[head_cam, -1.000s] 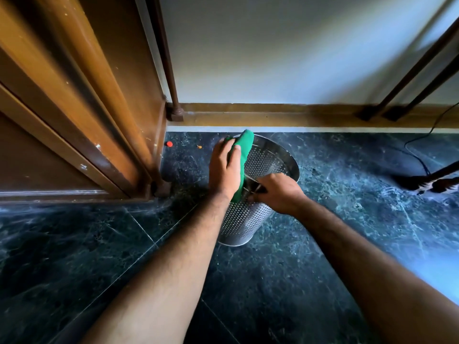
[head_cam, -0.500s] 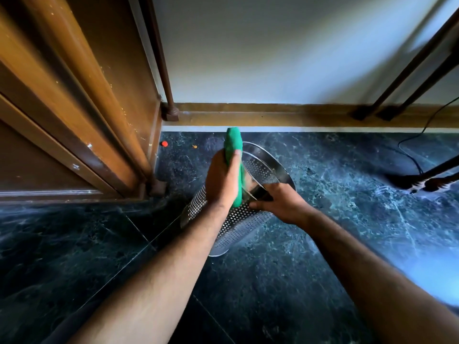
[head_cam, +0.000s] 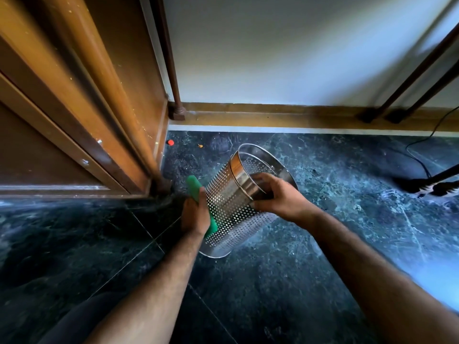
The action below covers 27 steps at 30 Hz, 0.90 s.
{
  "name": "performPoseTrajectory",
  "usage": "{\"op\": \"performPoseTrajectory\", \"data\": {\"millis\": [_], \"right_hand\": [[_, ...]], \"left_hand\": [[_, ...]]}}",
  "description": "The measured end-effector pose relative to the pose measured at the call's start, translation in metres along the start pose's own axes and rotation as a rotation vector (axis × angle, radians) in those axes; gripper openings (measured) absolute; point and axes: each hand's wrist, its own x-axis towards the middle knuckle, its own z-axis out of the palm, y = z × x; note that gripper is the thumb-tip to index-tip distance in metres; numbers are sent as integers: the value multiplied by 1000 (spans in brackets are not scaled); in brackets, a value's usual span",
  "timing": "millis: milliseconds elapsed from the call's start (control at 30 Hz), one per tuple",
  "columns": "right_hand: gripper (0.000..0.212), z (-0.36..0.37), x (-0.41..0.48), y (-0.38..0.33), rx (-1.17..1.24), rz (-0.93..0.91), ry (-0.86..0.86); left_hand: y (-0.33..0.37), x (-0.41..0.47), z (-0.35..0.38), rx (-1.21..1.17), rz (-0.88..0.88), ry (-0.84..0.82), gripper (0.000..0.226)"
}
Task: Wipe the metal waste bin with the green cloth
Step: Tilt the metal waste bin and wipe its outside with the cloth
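Note:
The perforated metal waste bin (head_cam: pixel 233 207) is tilted on the dark floor, its open mouth facing up and to the right. My right hand (head_cam: pixel 275 194) grips the bin's shiny rim, thumb over the edge. My left hand (head_cam: pixel 195 214) presses the folded green cloth (head_cam: pixel 196 192) flat against the bin's left outer wall. Part of the cloth sticks out above my fingers and a bit shows below my palm.
A wooden door frame (head_cam: pixel 119 115) stands close on the left. A wooden skirting (head_cam: pixel 273 115) runs along the white wall behind. A black cable (head_cam: pixel 419 157) and a dark object (head_cam: pixel 432 184) lie at the right. Small red and orange bits (head_cam: pixel 170 142) dot the floor.
My left hand with the cloth has slid down from the bin's rim along its left wall. The bin is tilted further, mouth toward the right.

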Motion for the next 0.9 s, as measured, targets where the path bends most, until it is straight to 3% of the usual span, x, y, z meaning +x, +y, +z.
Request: {"op": "performPoseTrajectory", "data": {"millis": [100, 233, 367, 500, 600, 700, 800, 900], "right_hand": [[36, 4, 13, -11, 77, -14, 87], [29, 6, 10, -3, 239, 17, 51], [31, -3, 0, 11, 361, -25, 42], [30, -5, -4, 19, 401, -27, 22], [30, -1, -7, 24, 341, -32, 7], [43, -4, -14, 28, 293, -6, -16], [40, -8, -18, 35, 294, 22, -54], [37, -15, -20, 34, 251, 68, -132]], "left_hand": [[19, -17, 11, -84, 111, -59, 71], [69, -38, 23, -238, 356, -59, 56], [108, -41, 20, -86, 605, 32, 59], [96, -39, 12, 66, 773, 151, 66], [77, -32, 11, 45, 685, 122, 68], [57, -26, 13, -22, 541, 112, 65], [36, -10, 12, -25, 339, 106, 53], [19, 8, 4, 22, 138, 37, 59]]}}
